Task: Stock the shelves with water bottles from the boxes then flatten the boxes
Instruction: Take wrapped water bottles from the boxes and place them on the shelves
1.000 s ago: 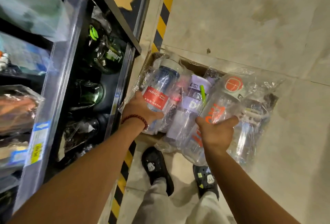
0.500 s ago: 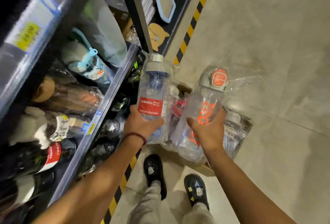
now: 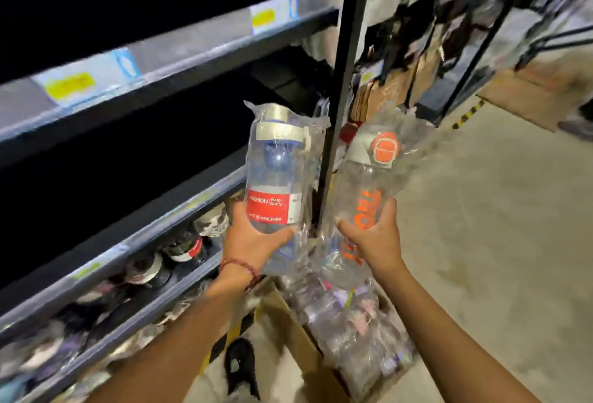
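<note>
My left hand point(image 3: 253, 239) grips a clear bottle with a red label and blue inner part point(image 3: 276, 174), wrapped in plastic, held upright in front of the shelving. My right hand point(image 3: 375, 235) grips a clear bottle with orange lettering and an orange-and-grey lid point(image 3: 369, 184), also in a plastic bag, tilted slightly right. Both bottles are raised at the height of the dark middle shelf point(image 3: 179, 206). Below my hands the open cardboard box point(image 3: 298, 338) sits on the floor, with several more wrapped bottles point(image 3: 349, 316) inside.
Grey shelf rails with yellow price tags point(image 3: 70, 84) run along the left. The lowest shelves hold dark and wrapped bottles point(image 3: 183, 247). A black upright post point(image 3: 343, 81) stands just behind the bottles. Concrete floor point(image 3: 481, 226) opens to the right; my shoe point(image 3: 240, 367) is beside the box.
Both hands lifted their bottles up out of the box to shelf height. The view swung up from the floor and box toward the shelves.
</note>
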A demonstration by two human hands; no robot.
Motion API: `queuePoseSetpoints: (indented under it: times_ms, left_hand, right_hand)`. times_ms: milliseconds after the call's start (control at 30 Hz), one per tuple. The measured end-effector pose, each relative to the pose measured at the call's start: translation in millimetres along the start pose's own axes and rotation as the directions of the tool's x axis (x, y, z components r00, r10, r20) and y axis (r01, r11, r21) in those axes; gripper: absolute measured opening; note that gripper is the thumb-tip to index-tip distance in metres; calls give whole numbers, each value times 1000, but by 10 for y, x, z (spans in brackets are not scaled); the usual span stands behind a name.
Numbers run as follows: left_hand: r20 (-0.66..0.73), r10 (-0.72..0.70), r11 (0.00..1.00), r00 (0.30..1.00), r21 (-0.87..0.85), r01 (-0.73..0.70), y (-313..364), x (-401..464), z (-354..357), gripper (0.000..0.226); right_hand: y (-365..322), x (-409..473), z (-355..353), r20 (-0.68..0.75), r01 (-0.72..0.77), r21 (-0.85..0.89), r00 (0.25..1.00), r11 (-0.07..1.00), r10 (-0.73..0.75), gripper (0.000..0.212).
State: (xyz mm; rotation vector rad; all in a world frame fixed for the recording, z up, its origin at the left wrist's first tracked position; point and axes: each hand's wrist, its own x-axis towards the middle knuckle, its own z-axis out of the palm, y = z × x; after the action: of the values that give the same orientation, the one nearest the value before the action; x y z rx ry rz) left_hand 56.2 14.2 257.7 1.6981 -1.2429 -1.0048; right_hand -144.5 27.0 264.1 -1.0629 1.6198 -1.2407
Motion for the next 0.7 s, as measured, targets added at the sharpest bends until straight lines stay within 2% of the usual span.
queuePoseSetpoints:
  times_ms: [133,233,433,533,700]
  left_hand:
    - [-174,26,998,984,-48,-35,194,-290,-580,69]
    - [-280,24,993,960,-102,-55,242,-520,-1078,78]
    - [-463,4,988,886,-138,-76,112,-975,-2106,80]
    - [-547,1,987,837,-135,-90,-18,-1196,-2639,73]
    - [-664,-22,986,748,-137,-93,-386,-1701,-3555,74]
  right_hand:
    - [-504,-205,303,202,64,69,976,996,-77,58]
    - [-802,-461,640,327,101,113,935,988,-133,52]
    - [-1143,-1036,1478,518,134,112,838,985,-173,72]
    - [-1283,-1367,1941,597,186,115,772,976,-218,72]
    - [-1414,-2119,2743,697,179,155,678,972,-236,75]
